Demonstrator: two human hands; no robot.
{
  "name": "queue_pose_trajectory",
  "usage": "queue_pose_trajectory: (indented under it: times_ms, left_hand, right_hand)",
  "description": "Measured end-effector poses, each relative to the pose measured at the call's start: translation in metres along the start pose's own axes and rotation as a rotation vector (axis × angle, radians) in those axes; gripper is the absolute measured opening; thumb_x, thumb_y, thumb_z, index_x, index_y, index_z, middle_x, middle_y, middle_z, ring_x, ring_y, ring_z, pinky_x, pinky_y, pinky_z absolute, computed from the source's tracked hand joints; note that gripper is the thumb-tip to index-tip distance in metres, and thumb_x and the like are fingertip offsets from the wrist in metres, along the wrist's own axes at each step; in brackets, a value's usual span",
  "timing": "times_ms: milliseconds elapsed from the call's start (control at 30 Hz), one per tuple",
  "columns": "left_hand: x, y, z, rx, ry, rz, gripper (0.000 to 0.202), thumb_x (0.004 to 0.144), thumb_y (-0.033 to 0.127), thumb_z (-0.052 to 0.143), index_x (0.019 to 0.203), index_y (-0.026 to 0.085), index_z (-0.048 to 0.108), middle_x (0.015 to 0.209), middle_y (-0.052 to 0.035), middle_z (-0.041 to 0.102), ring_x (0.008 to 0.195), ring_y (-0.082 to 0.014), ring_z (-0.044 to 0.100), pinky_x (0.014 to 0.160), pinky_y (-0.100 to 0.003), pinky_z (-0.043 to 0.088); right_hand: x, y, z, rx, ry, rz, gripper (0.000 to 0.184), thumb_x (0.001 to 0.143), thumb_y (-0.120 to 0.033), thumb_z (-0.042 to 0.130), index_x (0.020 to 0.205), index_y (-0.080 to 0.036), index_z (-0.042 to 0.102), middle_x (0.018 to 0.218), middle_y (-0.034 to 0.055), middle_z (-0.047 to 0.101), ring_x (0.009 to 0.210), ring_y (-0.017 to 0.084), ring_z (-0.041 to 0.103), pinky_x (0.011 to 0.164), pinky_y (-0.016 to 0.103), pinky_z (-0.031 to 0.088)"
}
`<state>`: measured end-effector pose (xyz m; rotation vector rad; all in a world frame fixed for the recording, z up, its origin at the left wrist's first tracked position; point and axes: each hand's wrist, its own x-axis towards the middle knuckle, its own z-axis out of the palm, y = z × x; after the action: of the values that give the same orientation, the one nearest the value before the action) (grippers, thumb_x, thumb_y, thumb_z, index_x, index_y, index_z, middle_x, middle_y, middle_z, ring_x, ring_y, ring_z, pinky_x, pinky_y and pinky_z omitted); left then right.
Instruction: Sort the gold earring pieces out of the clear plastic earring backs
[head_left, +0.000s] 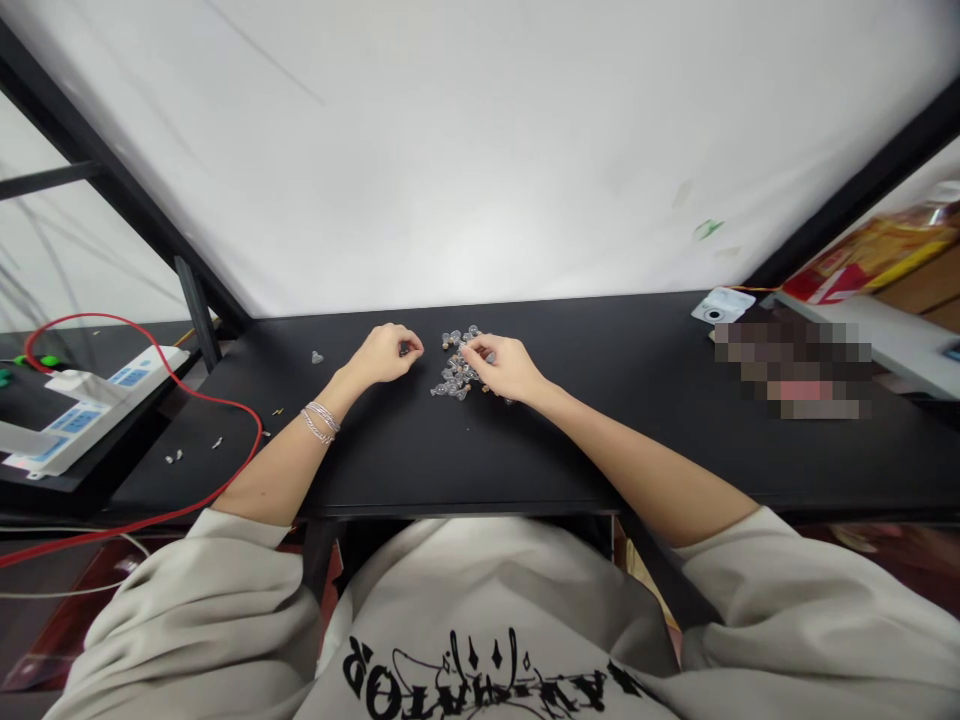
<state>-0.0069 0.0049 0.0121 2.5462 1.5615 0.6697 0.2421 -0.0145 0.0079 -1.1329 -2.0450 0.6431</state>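
Many small clear bits (450, 387) in a pile on the black table (405, 455), partly hidden by the right hand (508, 368). Right fingers bent, tips almost pinched; can't tell if holding one. Left hand (384, 354) just left of the pile, fingers curled, tips close; can't see any hold. At right, blurred-out thing (795, 370). At left, white power strip (101, 412), looping red cord (256, 440).
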Motion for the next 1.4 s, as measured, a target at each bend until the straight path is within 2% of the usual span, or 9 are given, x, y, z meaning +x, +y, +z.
queue_pose_trajectory:
  times_ms: [167,300,567,800,900,1033,1233,1300,1400]
  left_hand:
    - [-0.002,0.004,0.003,0.123,-0.044,0.008,0.019,0.074,0.015,0.057,0.079,0.021,0.075,0.077,-0.0067,0.07,0.078,-0.0245,0.06,0.078,-0.04,0.05]
    - [-0.003,0.004,0.003,0.155,-0.051,0.019,0.019,0.074,0.016,0.057,0.077,0.02,0.075,0.086,-0.0101,0.067,0.083,-0.0251,0.058,0.087,-0.043,0.049]
    - [-0.003,0.0,0.005,0.196,-0.055,-0.002,0.017,0.073,0.015,0.058,0.077,0.018,0.073,0.085,-0.0103,0.063,0.083,-0.025,0.056,0.087,-0.042,0.048]
    - [-0.004,0.009,0.002,0.146,-0.088,0.035,0.019,0.074,0.019,0.059,0.089,0.016,0.071,0.091,-0.0102,0.064,0.091,-0.0261,0.056,0.089,-0.041,0.048]
    - [-0.005,0.016,0.003,0.059,-0.127,0.096,0.02,0.076,0.021,0.061,0.093,0.017,0.07,0.09,-0.0078,0.063,0.089,-0.0239,0.056,0.087,-0.038,0.048]
    - [-0.007,0.027,0.009,-0.033,-0.111,0.165,0.022,0.079,0.022,0.063,0.1,0.018,0.069,0.091,-0.0057,0.063,0.088,-0.0214,0.057,0.089,-0.037,0.047]
    - [-0.009,0.037,0.019,-0.04,-0.084,0.264,0.037,0.088,0.02,0.054,0.124,0.018,0.064,0.116,-0.0099,0.062,0.107,-0.0242,0.055,0.1,-0.04,0.044]
    - [-0.008,0.037,0.023,-0.02,-0.103,0.272,0.035,0.09,0.019,0.052,0.122,0.018,0.065,0.118,-0.0101,0.063,0.106,-0.0242,0.056,0.099,-0.041,0.044]
    - [-0.007,0.037,0.025,-0.02,-0.111,0.232,0.029,0.09,0.022,0.053,0.115,0.017,0.066,0.11,-0.0095,0.066,0.101,-0.024,0.057,0.096,-0.041,0.046]
  right_hand:
    - [0.0,0.0,0.0,-0.006,0.002,-0.001,0.031,0.091,-0.039,0.052,0.081,-0.017,0.07,0.069,0.0022,0.067,0.063,0.014,0.061,0.067,0.025,0.044]
    - [0.0,-0.001,0.0,-0.004,0.004,0.008,0.03,0.09,-0.04,0.053,0.08,-0.017,0.07,0.071,0.0027,0.068,0.064,0.014,0.062,0.067,0.025,0.044]
    - [0.0,0.0,0.0,0.013,-0.012,0.034,0.03,0.09,-0.04,0.053,0.082,-0.017,0.07,0.071,0.0017,0.067,0.056,0.012,0.058,0.066,0.025,0.045]
    - [0.001,0.005,0.0,-0.031,-0.004,0.032,0.028,0.089,-0.038,0.055,0.084,-0.017,0.071,0.076,0.003,0.069,0.065,0.014,0.061,0.071,0.026,0.046]
    - [0.003,0.01,0.0,-0.142,0.016,0.001,0.022,0.086,-0.033,0.058,0.091,-0.017,0.073,0.088,0.0052,0.071,0.075,0.016,0.063,0.076,0.029,0.046]
    - [0.006,0.013,-0.001,-0.288,-0.002,0.001,0.023,0.085,-0.027,0.059,0.101,-0.018,0.073,0.099,0.0078,0.071,0.089,0.021,0.063,0.085,0.035,0.044]
    - [0.005,0.01,-0.002,-0.403,-0.05,0.06,0.031,0.085,-0.02,0.057,0.111,-0.018,0.072,0.11,0.0117,0.066,0.103,0.027,0.059,0.096,0.045,0.04]
    - [0.004,0.009,-0.002,-0.408,-0.061,0.065,0.034,0.084,-0.018,0.056,0.115,-0.018,0.07,0.113,0.0124,0.065,0.105,0.028,0.058,0.097,0.045,0.039]
    - [0.003,0.01,-0.001,-0.396,-0.056,0.044,0.035,0.083,-0.017,0.056,0.115,-0.018,0.07,0.114,0.0124,0.064,0.107,0.028,0.056,0.099,0.045,0.037]
